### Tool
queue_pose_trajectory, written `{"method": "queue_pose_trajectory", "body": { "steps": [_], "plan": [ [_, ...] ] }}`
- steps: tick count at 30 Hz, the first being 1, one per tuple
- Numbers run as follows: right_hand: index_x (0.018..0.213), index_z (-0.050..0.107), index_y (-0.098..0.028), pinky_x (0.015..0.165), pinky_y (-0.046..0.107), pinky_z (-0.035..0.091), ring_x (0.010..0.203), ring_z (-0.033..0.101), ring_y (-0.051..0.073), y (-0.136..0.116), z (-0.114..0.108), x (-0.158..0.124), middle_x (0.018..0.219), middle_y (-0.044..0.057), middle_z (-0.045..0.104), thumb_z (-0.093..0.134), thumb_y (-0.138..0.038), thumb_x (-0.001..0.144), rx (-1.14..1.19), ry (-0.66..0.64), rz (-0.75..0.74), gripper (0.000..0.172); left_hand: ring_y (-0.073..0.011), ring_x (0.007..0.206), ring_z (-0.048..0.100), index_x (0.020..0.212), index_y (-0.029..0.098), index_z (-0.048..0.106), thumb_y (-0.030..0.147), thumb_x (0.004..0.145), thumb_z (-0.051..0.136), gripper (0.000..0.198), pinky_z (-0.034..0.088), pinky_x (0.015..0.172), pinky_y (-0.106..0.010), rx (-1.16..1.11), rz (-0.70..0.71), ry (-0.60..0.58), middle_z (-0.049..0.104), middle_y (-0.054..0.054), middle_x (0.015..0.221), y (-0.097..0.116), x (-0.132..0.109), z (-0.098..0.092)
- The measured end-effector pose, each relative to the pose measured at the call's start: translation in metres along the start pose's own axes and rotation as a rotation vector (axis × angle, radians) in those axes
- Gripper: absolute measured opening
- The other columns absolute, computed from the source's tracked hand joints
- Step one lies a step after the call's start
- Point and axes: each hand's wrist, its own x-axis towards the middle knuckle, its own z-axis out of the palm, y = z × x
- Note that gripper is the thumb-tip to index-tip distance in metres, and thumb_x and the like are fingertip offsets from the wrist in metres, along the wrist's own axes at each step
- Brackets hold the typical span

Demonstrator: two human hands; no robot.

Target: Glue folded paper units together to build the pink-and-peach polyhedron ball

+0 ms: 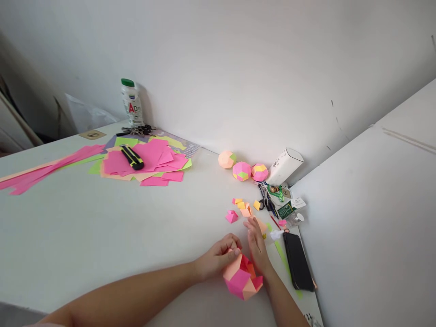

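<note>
My left hand pinches the rim of a partly open paper ball, folded from pink and peach paper, its hollow inside showing. Beside the ball, my right hand has its fingers stretched out and appears to hold nothing; whether its palm touches the ball I cannot tell. Just beyond its fingertips lie a peach folded piece, a pink folded piece and several small yellow ones. Three closed paper balls in mixed colours, one of them pink and green, sit against the wall.
A utility knife rests on pink and green paper sheets at the left. Behind them stand a white bottle and keys. On the right are a white box, scissors and a black case beside the side wall.
</note>
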Motion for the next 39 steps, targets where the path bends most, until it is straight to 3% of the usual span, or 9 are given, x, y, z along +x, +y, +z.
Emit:
{"method": "queue_pose_trajectory", "body": {
  "steps": [5,10,15,22,27,30,34,36,39],
  "plan": [
    [0.128,0.047,-0.024,0.111,0.048,0.025,0.14,0.019,0.025,-0.001,0.008,0.009,0.149,0.008,0.027,0.036,-0.039,0.095,-0.16,0.029,-0.147,0.039,-0.011,0.071,0.043,0.063,0.016,0.038,0.053,0.079,0.057,0.044,0.036,0.065,-0.026,-0.08,-0.005,0.004,0.044,-0.002,0.092,0.002,0.001,0.001],
    [0.124,0.051,-0.02,0.108,0.059,0.018,0.139,0.01,0.036,-0.007,0.024,0.063,0.146,0.013,0.029,0.057,-0.039,0.083,-0.452,0.231,-0.31,0.046,-0.0088,0.066,0.042,0.06,0.015,0.039,0.051,0.073,0.065,0.046,0.034,0.06,-0.024,-0.215,-0.037,0.034,0.045,-0.002,0.09,0.004,0.003,0.001],
    [0.105,0.066,-0.019,0.099,0.058,0.032,0.122,0.041,0.039,-0.01,0.041,0.101,0.124,0.015,0.055,0.062,-0.033,0.078,-0.605,0.122,-0.284,0.031,-0.0093,0.056,0.042,0.077,0.016,0.053,0.05,0.071,0.068,0.037,0.031,0.054,-0.023,-0.34,-0.122,0.049,0.045,0.002,0.067,0.003,0.005,-0.001],
    [0.095,0.07,-0.023,0.101,0.048,0.038,0.115,0.05,0.029,-0.006,0.019,0.053,0.115,0.007,0.065,0.057,-0.018,0.077,-0.573,-0.099,-0.443,0.023,-0.0103,0.061,0.046,0.074,0.014,0.057,0.048,0.072,0.068,0.035,0.034,0.058,-0.024,-0.328,-0.075,0.048,0.051,-0.001,0.075,0.002,0.007,-0.002],
    [0.108,0.067,-0.026,0.104,0.054,0.035,0.13,0.039,0.029,-0.004,-0.012,0.005,0.134,0.007,0.054,0.056,-0.016,0.083,-0.382,-0.076,-0.513,0.029,-0.0118,0.062,0.048,0.078,0.014,0.057,0.047,0.074,0.066,0.035,0.035,0.06,-0.025,-0.373,-0.096,0.028,0.052,0.0,0.069,0.006,0.006,-0.001],
    [0.105,0.069,-0.029,0.097,0.051,0.043,0.119,0.051,0.028,-0.01,-0.02,-0.012,0.123,0.007,0.062,0.055,-0.017,0.085,-0.213,0.022,-0.463,0.028,-0.0099,0.058,0.046,0.078,0.015,0.056,0.046,0.075,0.066,0.033,0.034,0.057,-0.024,-0.38,-0.125,0.021,0.051,0.002,0.066,0.009,0.004,0.0],
    [0.094,0.071,-0.029,0.072,0.043,0.05,0.074,0.062,0.024,-0.019,-0.028,-0.022,0.077,0.007,0.069,0.059,-0.019,0.083,-0.205,0.194,-0.423,0.02,-0.0086,0.056,0.044,0.078,0.015,0.056,0.045,0.074,0.068,0.032,0.032,0.055,-0.022,-0.359,-0.148,0.039,0.05,0.003,0.066,0.011,0.002,0.0],
    [0.087,0.069,-0.027,0.065,0.039,0.047,0.062,0.054,0.021,-0.019,-0.035,-0.026,0.066,0.005,0.061,0.062,-0.02,0.081,-0.239,0.391,-0.407,0.012,-0.0091,0.057,0.046,0.079,0.016,0.056,0.046,0.074,0.068,0.033,0.032,0.054,-0.022,-0.349,-0.164,0.043,0.052,0.002,0.067,0.01,0.002,0.0],
    [0.09,0.061,-0.023,0.069,0.04,0.045,0.063,0.047,0.02,-0.015,-0.047,-0.028,0.069,0.003,0.051,0.062,-0.024,0.08,-0.298,0.729,-0.346,0.01,-0.0096,0.057,0.048,0.078,0.016,0.057,0.047,0.072,0.069,0.034,0.032,0.054,-0.022,-0.374,-0.207,0.031,0.054,0.001,0.07,0.009,0.003,0.0]
  ]
}}
